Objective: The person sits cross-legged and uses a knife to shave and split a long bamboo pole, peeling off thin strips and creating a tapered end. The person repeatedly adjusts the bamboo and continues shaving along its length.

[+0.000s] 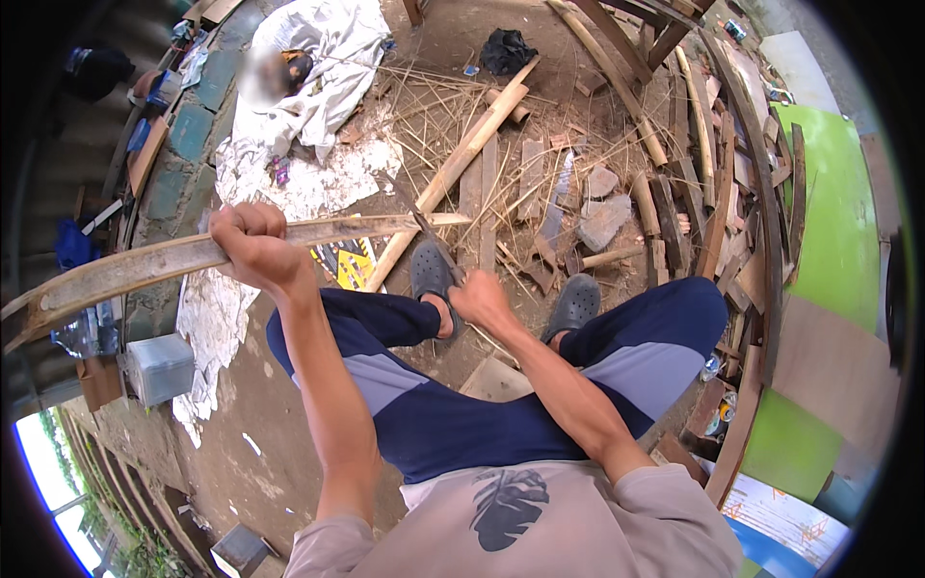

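My left hand (255,246) is wrapped round a long split bamboo strip (125,265), which reaches from the far left edge across to a narrow tip above my shoes. My right hand (482,299) grips a dark long-bladed knife (438,243) between my knees; its handle is mostly hidden in my fingers. The blade slants up and left, crossing the strip near its thin right end, and appears to touch it there. I cannot tell how deep the edge sits. Below the crossing are my grey clogs (574,306).
Ahead on the dirt floor lie a bamboo pole (453,171), thin shavings, a saw blade (556,204) and stones (605,222). Wood scraps (674,207) pile up at right beside green boards (833,193). A white cloth (332,58) lies far left, a clear box (161,369) nearer.
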A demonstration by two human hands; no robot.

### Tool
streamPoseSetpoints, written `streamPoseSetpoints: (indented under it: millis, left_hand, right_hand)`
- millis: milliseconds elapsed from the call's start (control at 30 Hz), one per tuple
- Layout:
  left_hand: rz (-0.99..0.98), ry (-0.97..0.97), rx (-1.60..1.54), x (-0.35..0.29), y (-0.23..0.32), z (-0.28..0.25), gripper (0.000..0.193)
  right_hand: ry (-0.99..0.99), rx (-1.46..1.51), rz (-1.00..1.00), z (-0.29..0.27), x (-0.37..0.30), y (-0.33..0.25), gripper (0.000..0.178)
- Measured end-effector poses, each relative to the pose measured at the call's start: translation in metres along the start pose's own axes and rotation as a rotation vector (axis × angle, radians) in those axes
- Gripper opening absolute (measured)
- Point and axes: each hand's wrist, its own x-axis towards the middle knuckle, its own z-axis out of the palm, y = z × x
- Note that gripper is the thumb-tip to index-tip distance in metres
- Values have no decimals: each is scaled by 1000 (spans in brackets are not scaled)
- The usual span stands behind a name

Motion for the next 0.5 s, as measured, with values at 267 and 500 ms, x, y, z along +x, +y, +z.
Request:
streamPoseSetpoints:
  millis: [267,500]
  left_hand:
    - [22,-43,-13,-12,1,25,37]
    - [39,-31,35,-3,-2,34,39]
  right_hand:
    - [-588,979,402,-13,3,1,24]
    - [-136,205,-106,-27,-34,-50,25]
